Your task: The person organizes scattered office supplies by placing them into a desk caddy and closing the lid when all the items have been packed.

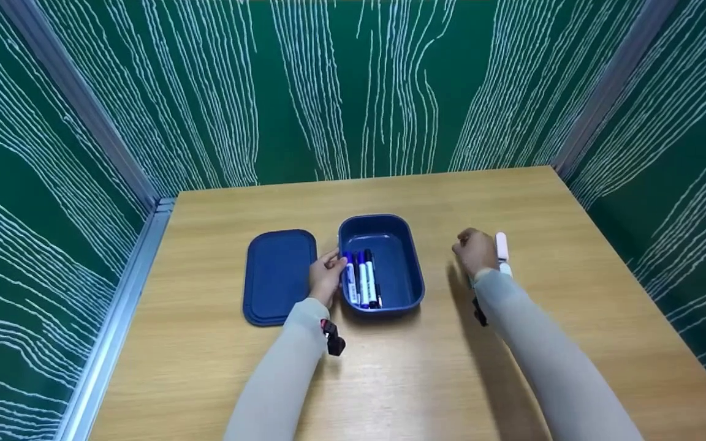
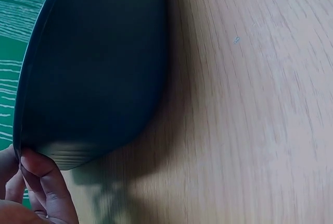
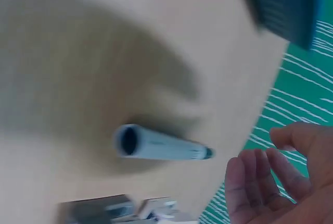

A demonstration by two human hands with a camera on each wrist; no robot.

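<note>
Pinching the blue box [image 1: 397,251] by its rim at frame centre, markers [image 1: 363,285] inside at left, my left hand [image 1: 326,275] should brace lightly while my right hand [image 1: 477,250], fingers loosely curved, hangs empty centre-right.

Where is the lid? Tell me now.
In the head view, the lid lies flat on the table, left of the box, with the left grip between the two.
</note>
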